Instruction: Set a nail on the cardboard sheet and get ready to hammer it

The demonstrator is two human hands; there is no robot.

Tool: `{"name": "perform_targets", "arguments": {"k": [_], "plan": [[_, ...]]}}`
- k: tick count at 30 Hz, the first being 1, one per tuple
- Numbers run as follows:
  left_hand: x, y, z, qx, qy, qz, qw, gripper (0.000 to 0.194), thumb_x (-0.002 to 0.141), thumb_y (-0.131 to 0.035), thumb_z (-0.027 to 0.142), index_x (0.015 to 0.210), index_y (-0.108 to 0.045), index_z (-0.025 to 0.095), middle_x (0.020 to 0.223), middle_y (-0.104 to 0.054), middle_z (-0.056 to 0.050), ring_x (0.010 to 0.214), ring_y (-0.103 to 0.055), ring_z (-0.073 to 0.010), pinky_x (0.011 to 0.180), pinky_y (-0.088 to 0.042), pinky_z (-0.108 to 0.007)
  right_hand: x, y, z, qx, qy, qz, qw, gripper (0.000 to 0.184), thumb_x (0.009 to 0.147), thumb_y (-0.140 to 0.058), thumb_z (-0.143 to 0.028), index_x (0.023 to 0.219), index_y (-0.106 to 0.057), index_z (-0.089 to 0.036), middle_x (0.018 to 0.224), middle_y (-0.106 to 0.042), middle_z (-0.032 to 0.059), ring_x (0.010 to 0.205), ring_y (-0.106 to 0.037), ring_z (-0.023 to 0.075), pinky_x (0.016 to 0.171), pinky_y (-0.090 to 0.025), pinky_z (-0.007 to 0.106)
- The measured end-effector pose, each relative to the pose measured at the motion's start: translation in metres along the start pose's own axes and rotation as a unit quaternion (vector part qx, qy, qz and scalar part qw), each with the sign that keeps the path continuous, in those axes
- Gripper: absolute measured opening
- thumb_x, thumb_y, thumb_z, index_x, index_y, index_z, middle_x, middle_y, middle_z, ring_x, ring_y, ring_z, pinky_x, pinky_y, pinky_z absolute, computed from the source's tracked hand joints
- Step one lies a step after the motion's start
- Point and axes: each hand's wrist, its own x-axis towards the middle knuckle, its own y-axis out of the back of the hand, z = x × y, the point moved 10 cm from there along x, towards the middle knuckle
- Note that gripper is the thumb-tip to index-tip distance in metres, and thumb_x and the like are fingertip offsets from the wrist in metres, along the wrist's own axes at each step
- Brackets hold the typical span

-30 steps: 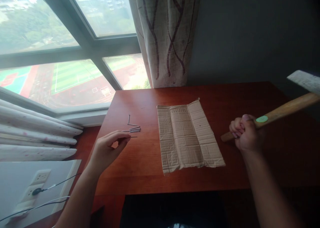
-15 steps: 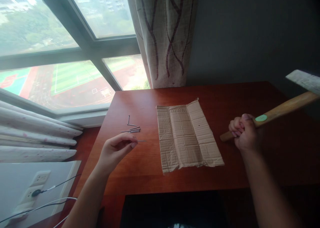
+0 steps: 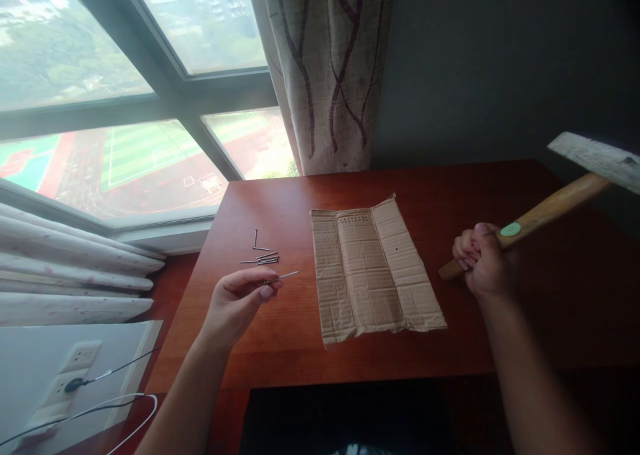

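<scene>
Between the thumb and fingers of my left hand (image 3: 240, 302) is a thin metal nail (image 3: 289, 276), its shaft pointing right and slightly up. Several more nails (image 3: 267, 260) lie on the table just beyond that hand. My right hand (image 3: 483, 260) is wrapped round the wooden handle of a hammer (image 3: 555, 208), which is raised at a slant with its head at the far right. A creased piece of cardboard (image 3: 373, 275) lies flat between my hands, with rows of small holes near its far edge and one hole on its right panel.
The reddish-brown wooden table (image 3: 280, 355) stretches under everything. A window (image 3: 190, 95) and patterned curtain (image 3: 335, 75) stand behind it. At lower left, a wall socket (image 3: 75, 375) has cables plugged in. A dark object (image 3: 345, 415) sits at the near edge.
My left hand has shifted slightly right, and more of the nail shows, tilted upward. The hammer head has moved left into fuller view. The cardboard lies as before.
</scene>
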Motion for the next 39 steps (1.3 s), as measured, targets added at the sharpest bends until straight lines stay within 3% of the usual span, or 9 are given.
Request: {"name": "perform_targets", "arguments": {"k": [9,15,19,24,29,35,39], "plan": [[0.005,0.004,0.006,-0.076,-0.037,0.020,0.996,0.030,0.058,-0.100,0.036,0.072,-0.080,0.019,0.066,-0.070,-0.003,0.059,-0.065,-0.0113,0.049,-0.051,-0.017,0.000,0.000,0.000,-0.003,0.006,0.009,1.000,0.051,0.093,-0.074,-0.040,0.058,-0.040,-0.024,0.047,-0.032,-0.0093,0.035,-0.027,0.0069,0.032,-0.018,0.025],[0.006,-0.009,0.022,-0.096,-0.078,0.027,0.992,0.021,0.078,-0.089,0.040,0.082,-0.078,0.023,0.091,-0.079,-0.004,0.061,-0.066,-0.0095,0.054,-0.054,-0.019,0.000,0.002,-0.001,-0.014,0.013,0.021,1.000,0.050,0.094,-0.072,-0.039,0.058,-0.040,-0.024,0.046,-0.032,-0.0093,0.036,-0.027,0.0083,0.032,-0.020,0.024],[0.010,-0.030,0.034,-0.070,-0.114,-0.003,0.991,0.017,0.084,-0.084,0.038,0.094,-0.080,0.024,0.076,-0.078,-0.003,0.056,-0.066,-0.0118,0.048,-0.050,-0.019,-0.002,-0.001,-0.002,-0.021,0.015,0.021,0.999,0.050,0.095,-0.072,-0.038,0.059,-0.040,-0.024,0.047,-0.032,-0.0094,0.036,-0.028,0.0082,0.032,-0.021,0.023],[0.025,-0.053,0.046,-0.013,-0.145,-0.023,0.989,0.023,0.086,-0.082,0.033,0.105,-0.081,0.021,0.083,-0.079,-0.006,0.063,-0.068,-0.0129,0.055,-0.054,-0.023,-0.004,-0.006,0.000,-0.027,0.008,0.008,1.000,0.052,0.093,-0.075,-0.042,0.059,-0.040,-0.024,0.047,-0.033,-0.0088,0.037,-0.029,0.0077,0.033,-0.020,0.025],[0.047,-0.093,0.057,0.066,-0.138,-0.113,0.982,0.024,0.089,-0.078,0.026,0.112,-0.080,0.020,0.087,-0.080,-0.006,0.065,-0.069,-0.0130,0.057,-0.056,-0.025,-0.005,-0.007,0.001,-0.027,0.005,0.004,1.000,0.053,0.094,-0.075,-0.042,0.057,-0.040,-0.023,0.047,-0.033,-0.0084,0.038,-0.030,0.0075,0.034,-0.020,0.025],[0.080,-0.146,0.064,0.071,-0.138,-0.157,0.975,0.014,0.081,-0.083,0.028,0.086,-0.076,0.018,0.087,-0.080,-0.007,0.067,-0.071,-0.0141,0.058,-0.057,-0.025,-0.004,-0.006,-0.003,-0.022,0.011,0.014,1.000,0.053,0.095,-0.073,-0.041,0.058,-0.039,-0.024,0.047,-0.032,-0.0089,0.037,-0.026,0.0076,0.034,-0.018,0.026],[0.100,-0.182,0.053,0.124,-0.156,-0.203,0.959,0.014,0.080,-0.082,0.027,0.086,-0.078,0.016,0.084,-0.079,-0.006,0.069,-0.069,-0.0133,0.062,-0.056,-0.025,-0.003,-0.006,-0.005,-0.023,0.014,0.020,0.999,0.052,0.095,-0.073,-0.042,0.058,-0.040,-0.025,0.047,-0.031,-0.0094,0.037,-0.024,0.0078,0.035,-0.017,0.026]]}}
